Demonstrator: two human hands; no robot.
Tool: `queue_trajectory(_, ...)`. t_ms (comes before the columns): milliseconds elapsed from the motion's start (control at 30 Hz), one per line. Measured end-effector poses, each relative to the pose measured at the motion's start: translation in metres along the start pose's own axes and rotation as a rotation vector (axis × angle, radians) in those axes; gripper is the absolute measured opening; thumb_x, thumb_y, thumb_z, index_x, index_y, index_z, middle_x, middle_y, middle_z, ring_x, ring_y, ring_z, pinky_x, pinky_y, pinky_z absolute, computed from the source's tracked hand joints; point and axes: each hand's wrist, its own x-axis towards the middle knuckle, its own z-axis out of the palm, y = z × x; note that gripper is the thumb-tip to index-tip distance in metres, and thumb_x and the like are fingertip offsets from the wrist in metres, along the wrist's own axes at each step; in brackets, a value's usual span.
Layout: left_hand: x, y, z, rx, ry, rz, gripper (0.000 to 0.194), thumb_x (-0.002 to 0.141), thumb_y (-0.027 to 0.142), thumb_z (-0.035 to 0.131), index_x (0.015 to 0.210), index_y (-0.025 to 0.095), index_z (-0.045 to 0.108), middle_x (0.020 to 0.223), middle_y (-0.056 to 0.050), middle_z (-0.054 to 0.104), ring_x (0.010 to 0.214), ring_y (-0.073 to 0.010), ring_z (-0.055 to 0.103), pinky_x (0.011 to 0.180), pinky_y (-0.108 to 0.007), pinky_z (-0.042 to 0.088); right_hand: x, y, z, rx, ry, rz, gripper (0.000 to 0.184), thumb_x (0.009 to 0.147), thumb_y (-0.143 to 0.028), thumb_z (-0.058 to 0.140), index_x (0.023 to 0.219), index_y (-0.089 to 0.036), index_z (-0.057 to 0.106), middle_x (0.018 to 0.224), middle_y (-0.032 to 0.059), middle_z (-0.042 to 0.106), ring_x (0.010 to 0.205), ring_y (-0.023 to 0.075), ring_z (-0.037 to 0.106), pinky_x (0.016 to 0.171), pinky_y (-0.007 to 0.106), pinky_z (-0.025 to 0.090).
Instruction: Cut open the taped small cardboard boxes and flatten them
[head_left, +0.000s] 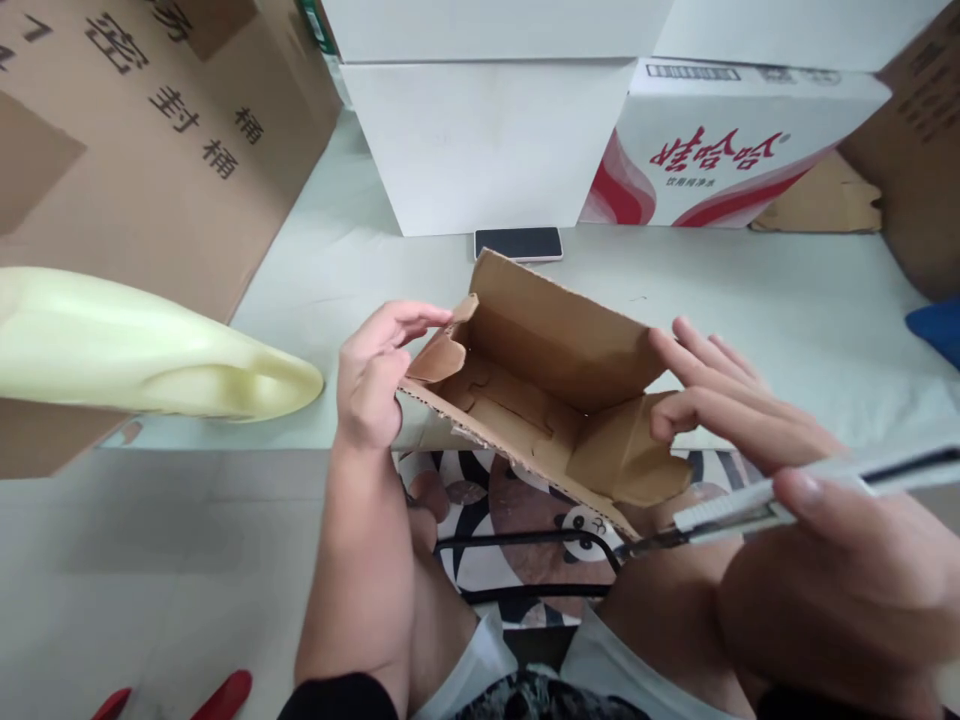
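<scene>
A small open cardboard box is tilted over the front edge of the table, its brown inside facing up at me. My left hand is closed on the box's left end, with the fingers at a short end flap. At the right end, fingers of my right hand are stretched against the far wall and the right flap. The same hand also holds a white utility knife under its thumb. The knife's blade end points left, close to the box's near corner.
A phone lies behind the box, before white cartons and a red-and-white carton. A pale green smooth plastic object and a large cardboard box stand at left. Red slippers are on the floor.
</scene>
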Motion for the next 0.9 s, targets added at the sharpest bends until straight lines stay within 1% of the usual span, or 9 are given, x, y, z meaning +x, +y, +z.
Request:
queue_trajectory(133, 0.001, -0.002, 0.001, 0.001, -0.113, -0.099, 0.059, 0.089, 0.071, 0.051, 0.109, 0.02, 0.073, 0.102, -0.012, 0.08, 0.104, -0.0325, 0.074, 0.103, -0.049, 0.055, 0.035, 0.026, 0.018, 0.325, 0.037, 0.051, 0.052, 0.088, -0.073, 0.047, 0.092, -0.033, 0.08, 0.12, 0.0073, 0.077, 0.162, 0.0405, 0.019, 0.135, 0.061, -0.002)
queue_trajectory(233, 0.001, -0.007, 0.0, 0.066, -0.128, -0.067, 0.066, 0.082, 0.077, 0.064, 0.114, 0.02, 0.072, 0.108, -0.013, 0.08, 0.106, -0.0319, 0.075, 0.101, -0.045, 0.057, 0.056, 0.04, 0.033, 0.512, 0.104, 0.037, 0.053, 0.082, -0.075, 0.047, 0.085, -0.03, 0.075, 0.097, 0.0074, 0.076, 0.158, 0.0389, 0.032, 0.135, 0.056, -0.004)
queue_trajectory(367, 0.0, -0.013, 0.002, 0.121, -0.051, -0.039, 0.062, 0.08, 0.071, 0.073, 0.118, 0.021, 0.068, 0.109, -0.013, 0.08, 0.11, -0.03, 0.075, 0.1, -0.042, 0.057, 0.067, 0.047, 0.044, 0.685, 0.321, -0.047, 0.042, 0.083, -0.07, 0.044, 0.078, -0.03, 0.058, 0.091, 0.0025, 0.076, 0.141, 0.035, 0.057, 0.132, 0.057, 0.013)
queue_trajectory(533, 0.002, -0.007, 0.007, 0.155, -0.004, -0.09, 0.066, 0.075, 0.075, 0.075, 0.111, 0.02, 0.067, 0.1, -0.013, 0.081, 0.099, -0.0301, 0.077, 0.094, -0.044, 0.059, 0.065, 0.047, 0.04, 0.705, 0.232, -0.008, 0.042, 0.084, -0.07, 0.043, 0.085, -0.031, 0.057, 0.088, 0.0036, 0.074, 0.138, 0.0353, 0.058, 0.125, 0.061, 0.025)
queue_trajectory(600, 0.003, -0.007, 0.007, 0.148, 0.005, -0.108, 0.067, 0.073, 0.077, 0.075, 0.109, 0.02, 0.067, 0.099, -0.013, 0.081, 0.096, -0.0299, 0.077, 0.091, -0.044, 0.061, 0.061, 0.045, 0.03, 0.661, 0.323, -0.069, 0.041, 0.085, -0.07, 0.042, 0.083, -0.031, 0.057, 0.081, 0.003, 0.071, 0.117, 0.0345, 0.069, 0.119, 0.06, 0.034)
queue_trajectory(667, 0.003, -0.011, 0.005, 0.127, 0.019, -0.098, 0.066, 0.073, 0.077, 0.075, 0.107, 0.021, 0.068, 0.099, -0.013, 0.081, 0.096, -0.0297, 0.077, 0.091, -0.044, 0.061, 0.053, 0.041, 0.015, 0.607, 0.378, -0.154, 0.04, 0.088, -0.067, 0.043, 0.077, -0.03, 0.056, 0.069, 0.0022, 0.065, 0.081, 0.0297, 0.071, 0.1, 0.055, 0.05)
queue_trajectory(700, 0.003, -0.015, 0.004, 0.114, 0.034, -0.083, 0.065, 0.074, 0.077, 0.074, 0.106, 0.021, 0.068, 0.098, -0.013, 0.08, 0.098, -0.0299, 0.077, 0.093, -0.045, 0.061, 0.049, 0.038, 0.007, 0.587, 0.333, -0.168, 0.041, 0.089, -0.065, 0.043, 0.074, -0.029, 0.056, 0.066, 0.0025, 0.064, 0.068, 0.0269, 0.066, 0.086, 0.052, 0.054)
queue_trajectory(767, 0.002, -0.021, 0.002, 0.096, 0.071, -0.041, 0.061, 0.076, 0.077, 0.073, 0.102, 0.021, 0.069, 0.096, -0.012, 0.08, 0.106, -0.0308, 0.075, 0.1, -0.047, 0.059, 0.041, 0.033, -0.004, 0.568, 0.113, -0.143, 0.046, 0.093, -0.063, 0.04, 0.071, -0.026, 0.056, 0.074, 0.0064, 0.072, 0.064, 0.0258, 0.065, 0.07, 0.047, 0.054)
queue_trajectory(900, 0.002, -0.027, 0.003, 0.063, 0.077, 0.041, 0.059, 0.077, 0.077, 0.072, 0.098, 0.021, 0.069, 0.09, -0.009, 0.079, 0.109, -0.0308, 0.075, 0.103, -0.047, 0.057, 0.038, 0.025, -0.001, 0.417, -0.225, -0.069, 0.051, 0.097, -0.062, 0.037, 0.069, -0.024, 0.058, 0.097, 0.0103, 0.079, 0.1, 0.0338, 0.071, 0.094, 0.054, 0.054)
